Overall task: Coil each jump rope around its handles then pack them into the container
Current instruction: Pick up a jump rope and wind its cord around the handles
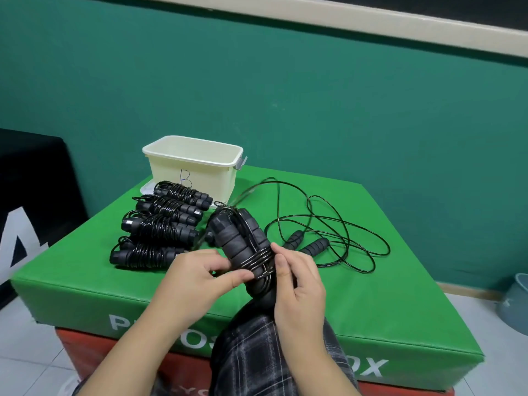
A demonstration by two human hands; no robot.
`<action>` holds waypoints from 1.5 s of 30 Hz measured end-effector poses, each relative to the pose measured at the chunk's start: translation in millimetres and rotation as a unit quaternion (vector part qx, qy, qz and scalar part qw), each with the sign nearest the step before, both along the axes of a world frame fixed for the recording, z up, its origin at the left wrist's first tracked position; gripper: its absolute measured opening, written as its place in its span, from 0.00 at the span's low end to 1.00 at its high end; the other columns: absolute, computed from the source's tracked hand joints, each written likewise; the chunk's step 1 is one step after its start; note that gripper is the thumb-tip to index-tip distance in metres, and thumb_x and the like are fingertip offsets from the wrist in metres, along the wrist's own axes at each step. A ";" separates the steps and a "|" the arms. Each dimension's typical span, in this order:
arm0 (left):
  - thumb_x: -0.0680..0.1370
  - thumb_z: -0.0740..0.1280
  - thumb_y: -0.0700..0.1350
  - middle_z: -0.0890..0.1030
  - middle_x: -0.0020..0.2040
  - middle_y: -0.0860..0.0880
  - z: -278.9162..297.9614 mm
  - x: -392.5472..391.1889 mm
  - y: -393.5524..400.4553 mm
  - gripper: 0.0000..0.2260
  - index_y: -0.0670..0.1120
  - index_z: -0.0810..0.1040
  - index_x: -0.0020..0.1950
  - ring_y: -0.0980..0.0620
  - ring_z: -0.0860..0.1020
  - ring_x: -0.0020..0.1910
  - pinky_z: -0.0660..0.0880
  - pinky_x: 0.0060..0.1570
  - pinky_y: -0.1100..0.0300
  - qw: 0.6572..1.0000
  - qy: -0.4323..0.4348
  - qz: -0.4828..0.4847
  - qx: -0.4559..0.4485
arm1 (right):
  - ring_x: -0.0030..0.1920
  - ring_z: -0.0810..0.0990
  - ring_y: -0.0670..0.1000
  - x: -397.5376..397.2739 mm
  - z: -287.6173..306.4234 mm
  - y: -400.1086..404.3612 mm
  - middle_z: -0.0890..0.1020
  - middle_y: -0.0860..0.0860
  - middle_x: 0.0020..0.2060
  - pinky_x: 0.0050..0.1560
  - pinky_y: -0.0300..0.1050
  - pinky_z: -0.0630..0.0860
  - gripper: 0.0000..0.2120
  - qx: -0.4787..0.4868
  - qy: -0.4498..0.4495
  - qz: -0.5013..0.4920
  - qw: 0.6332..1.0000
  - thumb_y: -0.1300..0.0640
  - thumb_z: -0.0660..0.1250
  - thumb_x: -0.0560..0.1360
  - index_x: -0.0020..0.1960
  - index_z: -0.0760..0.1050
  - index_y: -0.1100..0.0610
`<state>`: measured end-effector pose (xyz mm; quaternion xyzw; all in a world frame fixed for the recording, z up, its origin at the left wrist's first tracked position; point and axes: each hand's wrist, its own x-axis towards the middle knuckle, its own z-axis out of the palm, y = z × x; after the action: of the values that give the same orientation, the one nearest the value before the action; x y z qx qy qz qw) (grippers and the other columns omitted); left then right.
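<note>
Both hands hold one black jump rope (238, 238) above the green box, its two foam handles side by side and tilted up-left. A few turns of cord wrap the handles near my fingers. My left hand (197, 278) pinches the wrapped cord from the left. My right hand (297, 287) grips the lower ends of the handles. The loose cord trails off toward the container. Several coiled ropes (160, 227) lie in a column on the left. An uncoiled rope (325, 238) sprawls on the right. The cream container (194, 167) stands open at the back.
A green padded plyo box (100, 295) serves as the work surface, stacked on a red one. My knee in plaid trousers (257, 352) rises in front. A black padded block (31, 172) stands at left, a grey bin (514, 304) on the floor at right, a green wall behind.
</note>
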<state>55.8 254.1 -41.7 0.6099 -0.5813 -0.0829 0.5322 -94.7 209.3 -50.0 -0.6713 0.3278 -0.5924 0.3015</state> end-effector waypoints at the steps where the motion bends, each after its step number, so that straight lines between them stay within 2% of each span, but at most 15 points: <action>1: 0.61 0.67 0.68 0.73 0.30 0.49 -1.7 0.6 0.6 0.23 0.47 0.78 0.29 0.57 0.69 0.28 0.66 0.32 0.60 1.000 0.011 -0.001 0.000 | 0.52 0.76 0.38 0.7 -0.4 -0.8 0.79 0.44 0.48 0.51 0.24 0.67 0.08 0.006 0.013 -0.002 1.000 0.51 0.62 0.78 0.53 0.78 0.41; 3: 0.63 0.68 0.65 0.73 0.30 0.48 -2.4 -1.2 1.1 0.17 0.51 0.78 0.29 0.59 0.69 0.28 0.66 0.32 0.61 0.999 0.043 -0.002 -0.005 | 0.54 0.74 0.37 2.5 -1.4 -1.6 0.76 0.39 0.51 0.53 0.24 0.65 0.12 0.014 0.061 -0.011 0.998 0.45 0.61 0.77 0.58 0.77 0.43; 5: 0.65 0.69 0.61 0.75 0.32 0.47 -2.3 -3.4 0.1 0.10 0.55 0.80 0.31 0.59 0.71 0.30 0.67 0.34 0.61 0.998 0.058 -0.009 -0.006 | 0.57 0.69 0.37 3.8 -3.2 -1.9 0.73 0.37 0.54 0.58 0.25 0.62 0.26 -0.001 0.142 -0.031 0.989 0.37 0.58 0.73 0.66 0.74 0.48; 10: 0.69 0.63 0.61 0.75 0.34 0.44 -0.4 -3.7 0.9 0.13 0.55 0.80 0.34 0.50 0.74 0.35 0.70 0.40 0.55 0.998 0.034 -0.036 -0.023 | 0.63 0.64 0.46 7.5 -8.3 -3.1 0.68 0.44 0.62 0.65 0.41 0.64 0.41 -0.052 0.267 -0.071 0.960 0.32 0.62 0.68 0.75 0.58 0.49; 14: 0.72 0.63 0.57 0.78 0.37 0.54 2.8 -5.7 3.5 0.08 0.71 0.79 0.44 0.60 0.74 0.36 0.70 0.39 0.67 0.993 0.040 -0.105 -0.023 | 0.59 0.70 0.47 6.2 -10.6 -4.1 0.63 0.42 0.54 0.59 0.41 0.69 0.40 -0.025 0.196 -0.067 0.978 0.40 0.71 0.66 0.73 0.59 0.47; 19: 0.75 0.61 0.48 0.79 0.38 0.61 3.4 -11.5 4.8 0.12 0.64 0.77 0.52 0.59 0.75 0.34 0.72 0.38 0.70 0.994 0.018 -0.109 -0.002 | 0.57 0.70 0.34 0.4 -3.8 -1.0 0.71 0.41 0.55 0.53 0.24 0.65 0.39 0.064 0.097 -0.006 0.993 0.34 0.61 0.64 0.71 0.65 0.50; 21: 0.76 0.57 0.55 0.77 0.38 0.58 4.6 -12.1 3.9 0.08 0.62 0.74 0.51 0.55 0.75 0.34 0.75 0.39 0.59 0.997 -0.043 -0.058 -0.004 | 0.57 0.72 0.36 0.6 -4.2 0.6 0.74 0.40 0.56 0.55 0.28 0.68 0.35 0.076 0.082 0.007 0.994 0.33 0.61 0.64 0.68 0.67 0.47; 24: 0.76 0.51 0.58 0.75 0.32 0.52 4.5 -15.6 -0.1 0.07 0.58 0.65 0.48 0.48 0.75 0.34 0.73 0.37 0.48 0.993 -0.114 0.038 0.001 | 0.54 0.78 0.45 2.4 -7.0 3.6 0.80 0.44 0.54 0.57 0.49 0.75 0.29 0.094 0.049 0.038 0.994 0.34 0.63 0.66 0.64 0.70 0.43; 27: 0.75 0.49 0.60 0.74 0.30 0.52 2.9 -23.7 -5.6 0.15 0.52 0.67 0.45 0.41 0.76 0.35 0.72 0.36 0.48 0.992 -0.109 0.071 0.000 | 0.51 0.80 0.44 0.2 -3.4 6.2 0.82 0.42 0.50 0.54 0.43 0.76 0.25 0.091 0.005 0.058 0.994 0.36 0.64 0.66 0.61 0.71 0.42; 29: 0.73 0.47 0.70 0.74 0.30 0.51 1.0 -22.3 -11.7 0.24 0.51 0.67 0.42 0.45 0.75 0.33 0.72 0.35 0.50 0.994 -0.080 0.072 0.003 | 0.45 0.81 0.42 -2.6 -1.1 6.9 0.82 0.38 0.46 0.48 0.37 0.75 0.22 0.092 -0.028 0.076 0.993 0.37 0.64 0.66 0.58 0.72 0.41; 34: 0.65 0.49 0.79 0.79 0.35 0.54 0.6 -21.5 -24.8 0.31 0.56 0.73 0.44 0.62 0.74 0.33 0.66 0.33 0.67 0.997 0.060 -0.037 -0.027 | 0.31 0.79 0.46 -5.4 0.7 12.6 0.82 0.43 0.36 0.34 0.50 0.78 0.17 0.102 -0.073 0.106 0.986 0.38 0.64 0.67 0.54 0.73 0.41; 36: 0.67 0.50 0.76 0.79 0.36 0.59 0.3 -25.5 -24.9 0.34 0.51 0.78 0.49 0.66 0.73 0.34 0.67 0.35 0.73 0.987 0.107 -0.119 -0.024 | 0.34 0.81 0.48 -5.6 -0.9 11.5 0.83 0.43 0.38 0.34 0.51 0.80 0.19 0.109 -0.089 0.107 0.984 0.38 0.64 0.67 0.55 0.73 0.44; 39: 0.71 0.51 0.73 0.78 0.38 0.54 1.9 -26.1 -21.7 0.35 0.45 0.80 0.48 0.65 0.74 0.37 0.68 0.41 0.72 0.985 0.081 -0.148 -0.028 | 0.45 0.82 0.48 -7.4 -2.2 9.8 0.83 0.43 0.45 0.45 0.48 0.80 0.21 0.096 -0.110 0.093 0.985 0.36 0.64 0.69 0.57 0.73 0.45; 42: 0.74 0.52 0.70 0.74 0.37 0.60 8.3 -26.0 -17.2 0.21 0.60 0.75 0.34 0.63 0.72 0.36 0.65 0.37 0.73 0.994 0.039 -0.088 -0.054 | 0.54 0.79 0.42 -5.6 -1.6 7.8 0.80 0.36 0.52 0.53 0.35 0.74 0.18 0.065 -0.096 0.066 0.991 0.40 0.59 0.72 0.58 0.72 0.45; 45: 0.73 0.59 0.67 0.73 0.34 0.53 10.6 -28.6 -13.9 0.19 0.57 0.75 0.31 0.59 0.71 0.34 0.64 0.34 0.69 0.995 0.025 -0.008 -0.094 | 0.60 0.75 0.48 -1.7 -3.2 1.2 0.76 0.40 0.56 0.60 0.40 0.71 0.12 0.003 -0.067 -0.006 0.998 0.44 0.58 0.77 0.60 0.70 0.39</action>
<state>27.3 240.1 -31.1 0.5503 -0.5783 -0.0474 0.6004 -96.4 210.6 -53.2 -0.6269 0.3125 -0.6374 0.3209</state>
